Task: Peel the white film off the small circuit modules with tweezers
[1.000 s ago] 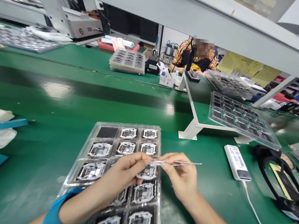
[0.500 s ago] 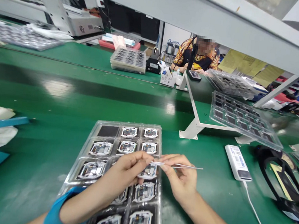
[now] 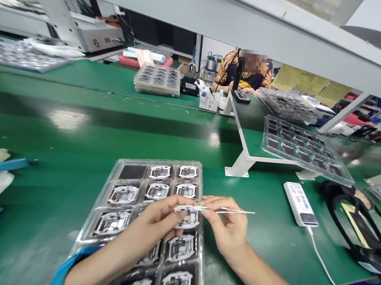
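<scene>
Pinches slim white tool (image 3: 238,210) in right hand (image 3: 230,230); holds left hand (image 3: 161,215) over tray (image 3: 103,197) (cannot clearly tell its grip).

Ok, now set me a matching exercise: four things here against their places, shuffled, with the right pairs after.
1. thin tool
2. white device
3. tray of dark squares
4. tray of circuit boards

A. on the green tabletop, touched by no hand
B. partly under the left hand
C. gripped by the right hand
D. on the white-legged stand

Pairs: 1-C, 2-A, 3-D, 4-B
</scene>
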### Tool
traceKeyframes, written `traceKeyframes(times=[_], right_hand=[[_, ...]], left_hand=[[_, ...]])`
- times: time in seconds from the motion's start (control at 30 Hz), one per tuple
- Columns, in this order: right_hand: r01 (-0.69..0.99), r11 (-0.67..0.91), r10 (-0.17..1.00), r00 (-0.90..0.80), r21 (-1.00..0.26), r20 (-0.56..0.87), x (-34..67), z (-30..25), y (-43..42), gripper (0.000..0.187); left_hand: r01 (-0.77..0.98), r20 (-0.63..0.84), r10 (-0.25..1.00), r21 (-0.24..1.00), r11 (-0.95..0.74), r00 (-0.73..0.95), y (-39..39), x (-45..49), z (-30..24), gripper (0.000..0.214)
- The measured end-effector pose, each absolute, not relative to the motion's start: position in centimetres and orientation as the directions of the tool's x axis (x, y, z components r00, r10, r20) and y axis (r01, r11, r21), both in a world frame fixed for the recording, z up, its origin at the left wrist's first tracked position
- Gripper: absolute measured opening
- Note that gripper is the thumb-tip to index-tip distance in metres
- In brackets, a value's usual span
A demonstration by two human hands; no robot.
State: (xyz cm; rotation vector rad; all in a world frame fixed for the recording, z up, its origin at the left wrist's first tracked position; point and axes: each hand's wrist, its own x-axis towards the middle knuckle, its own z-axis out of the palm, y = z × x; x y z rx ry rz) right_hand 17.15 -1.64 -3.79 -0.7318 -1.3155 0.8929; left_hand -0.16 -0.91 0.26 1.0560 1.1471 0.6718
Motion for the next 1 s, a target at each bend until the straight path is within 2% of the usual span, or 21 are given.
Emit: traceKeyframes(times=[0.2, 0.43, 0.6, 0.7, 0.8, 0.9, 1.0], right_hand=[[-0.020, 0.547, 0.837, -0.014, -0.837, 0.547, 17.3, -3.6, -1.6, 0.014], [-0.054, 0.552, 0.833, -0.001, -0.832, 0.553, 17.3, -3.7, -1.6, 0.019], [-0.016, 0.605, 0.796, 0.015, -0.796, 0.605, 17.5, -3.8, -1.4, 0.021], [-0.049, 0.546, 0.838, 0.023, -0.836, 0.546, 17.7, -3.8, -1.3, 0.020], [-0.128, 0.491, 0.870, 0.027, -0.862, 0.492, 17.8, -3.8, -1.3, 0.018], [-0.160, 0.479, 0.878, 0.069, -0.863, 0.474, 17.9, -3.8, -1.4, 0.014], [-0.165, 0.495, 0.869, 0.089, -0.853, 0.487, 17.9, -3.7, -1.5, 0.010]], left_hand=[[0.080, -0.387, 0.872, 0.921, 0.381, 0.300, -0.9, -0.2, 0.7, 0.028], [0.027, -0.433, 0.863, 0.897, 0.442, 0.262, -0.6, 0.1, 1.0, 0.023], [0.027, -0.319, 0.858, 0.941, 0.337, 0.402, -0.6, -0.5, 0.0, 0.024], [0.003, -0.232, 0.829, 0.963, 0.268, 0.509, -0.8, -0.8, -0.8, 0.037], [-0.005, -0.206, 0.812, 0.968, 0.249, 0.546, -0.7, -1.3, -1.0, 0.033], [0.106, -0.178, 0.855, 0.984, 0.144, 0.486, 0.0, -2.9, -0.8, 0.030], [0.356, -0.102, 0.951, 0.934, -0.009, 0.291, 1.6, -6.1, -0.4, 0.034]])
